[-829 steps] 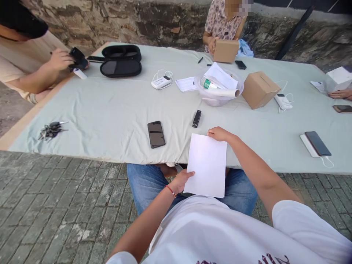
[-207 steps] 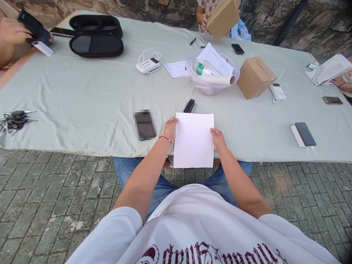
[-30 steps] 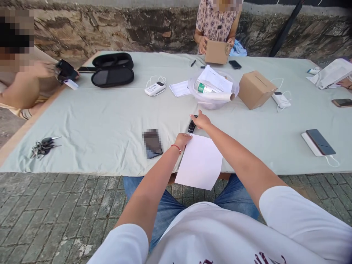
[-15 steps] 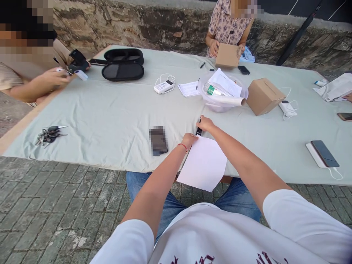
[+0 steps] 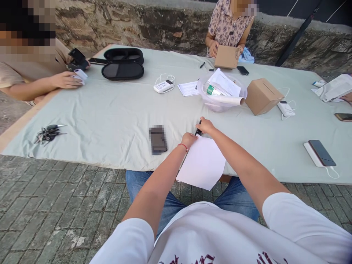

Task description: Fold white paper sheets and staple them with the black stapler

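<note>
A stack or sheet of white paper (image 5: 203, 161) slants over the table's near edge, its lower corner above my lap. My left hand (image 5: 189, 140), with a red cord at the wrist, pinches the paper's upper left corner. Just beyond it, my right hand (image 5: 206, 125) is closed round a slim black stapler (image 5: 198, 131), whose near end meets that corner. The fingers partly cover the stapler, so its jaws are hidden. Left of my forearm lies a dark phone-like object (image 5: 158, 140), blurred out.
Ahead is a clear plastic bowl (image 5: 220, 106) with papers and a bottle, beside a cardboard box (image 5: 264, 96). Keys (image 5: 49, 134) lie left, a phone on a white power bank (image 5: 320, 153) right. Co-workers sit at the left, far and right sides. A black case (image 5: 123, 71) lies open.
My hands stay nearly in place; the stapler looks tilted slightly more. At the left, a co-worker's hand has lowered onto the table with a white object. The far person's cardboard box has tipped a little.
</note>
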Demonstrator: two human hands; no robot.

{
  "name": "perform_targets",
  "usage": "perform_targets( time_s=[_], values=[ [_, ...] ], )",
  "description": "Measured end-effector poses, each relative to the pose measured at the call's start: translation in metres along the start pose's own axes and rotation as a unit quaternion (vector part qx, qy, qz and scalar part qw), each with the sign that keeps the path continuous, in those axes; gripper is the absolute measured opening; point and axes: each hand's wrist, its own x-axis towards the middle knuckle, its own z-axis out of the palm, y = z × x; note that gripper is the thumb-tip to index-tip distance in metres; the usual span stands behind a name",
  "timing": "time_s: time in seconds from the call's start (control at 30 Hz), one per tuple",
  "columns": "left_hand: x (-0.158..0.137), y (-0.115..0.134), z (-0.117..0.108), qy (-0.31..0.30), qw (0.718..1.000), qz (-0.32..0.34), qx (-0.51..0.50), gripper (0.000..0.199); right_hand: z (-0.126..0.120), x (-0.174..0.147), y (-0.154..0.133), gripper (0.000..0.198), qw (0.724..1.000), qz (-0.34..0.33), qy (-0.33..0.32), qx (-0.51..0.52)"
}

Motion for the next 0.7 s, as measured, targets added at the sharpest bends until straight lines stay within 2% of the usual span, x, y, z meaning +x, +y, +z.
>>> perform_targets(
  time_s=[0.17, 0.2, 0.3, 0.4, 0.57, 0.7],
  values=[
    [-0.003, -0.003, 0.001, 0.025, 1.000, 0.013, 0.006, 0.013, 0.001, -0.001, 0.002, 0.074, 1.000, 0.003, 0.004, 0.022],
    [-0.004, -0.003, 0.001, 0.031, 0.999, 0.017, 0.007, 0.016, 0.001, -0.001, 0.002, 0.074, 1.000, 0.002, 0.003, 0.021],
    [-0.007, -0.004, -0.002, 0.044, 0.998, 0.033, 0.009, 0.053, 0.000, -0.003, 0.001, 0.073, 1.000, -0.002, -0.005, -0.003],
    [-0.008, -0.005, -0.005, 0.024, 0.998, 0.057, 0.011, 0.073, 0.001, -0.005, -0.001, 0.070, 1.000, -0.007, -0.009, -0.021],
    [-0.012, -0.005, -0.006, 0.004, 0.997, 0.071, -0.003, 0.086, 0.002, -0.006, -0.003, 0.069, 1.000, -0.006, -0.015, -0.024],
    [-0.018, -0.006, -0.007, 0.003, 0.995, 0.095, -0.020, 0.081, -0.001, -0.007, 0.009, 0.069, 1.000, 0.002, -0.008, 0.007]
  ],
)
